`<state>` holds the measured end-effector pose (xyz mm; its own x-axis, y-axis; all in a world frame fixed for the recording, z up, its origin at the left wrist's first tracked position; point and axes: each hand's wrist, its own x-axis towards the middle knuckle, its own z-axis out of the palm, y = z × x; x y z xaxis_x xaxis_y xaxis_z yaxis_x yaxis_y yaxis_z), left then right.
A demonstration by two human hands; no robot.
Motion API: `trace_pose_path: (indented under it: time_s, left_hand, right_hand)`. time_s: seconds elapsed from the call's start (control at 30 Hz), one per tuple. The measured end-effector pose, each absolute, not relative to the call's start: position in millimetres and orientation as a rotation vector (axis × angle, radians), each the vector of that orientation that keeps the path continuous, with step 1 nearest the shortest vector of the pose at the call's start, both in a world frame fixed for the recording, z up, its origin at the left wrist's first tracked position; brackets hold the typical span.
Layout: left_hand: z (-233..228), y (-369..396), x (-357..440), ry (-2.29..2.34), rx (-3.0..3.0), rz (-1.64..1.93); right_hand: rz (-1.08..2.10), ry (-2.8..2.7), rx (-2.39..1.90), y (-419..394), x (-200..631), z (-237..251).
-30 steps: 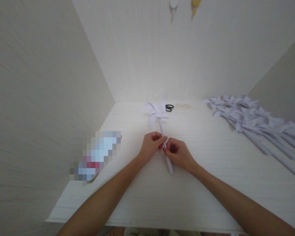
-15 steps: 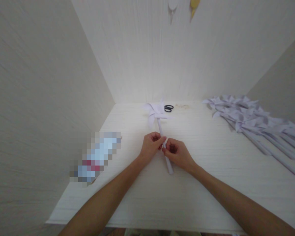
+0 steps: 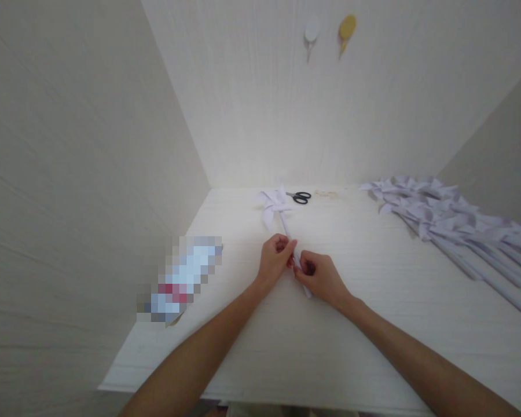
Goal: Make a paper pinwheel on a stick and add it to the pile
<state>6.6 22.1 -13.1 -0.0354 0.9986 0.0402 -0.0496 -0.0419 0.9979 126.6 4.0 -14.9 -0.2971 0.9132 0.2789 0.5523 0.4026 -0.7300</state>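
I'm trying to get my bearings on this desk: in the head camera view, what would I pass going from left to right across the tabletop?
Blurred-out object → left hand → right hand, both holding the stick of a white paper pinwheel → pile of finished paper pinwheels at the right edge.

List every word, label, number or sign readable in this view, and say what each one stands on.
None can be read.
The flat item at the table's left edge is pixelated, so any print on it is illegible.
The white paper pinwheel held at its stick by the left hand and right hand is blank.
The pile of pinwheels, the scissors and the two wall hooks show no text.
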Motion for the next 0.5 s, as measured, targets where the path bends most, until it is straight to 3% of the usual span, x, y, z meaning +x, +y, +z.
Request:
trace_pose_path:
  time_s: [0.5]
  left_hand:
    - [-18.7, 25.7, 8.6, 1.224, 1.226, 1.403]
  right_hand:
    - [0.454, -1.935, -1.323, 0.2, 123.6, -21.9]
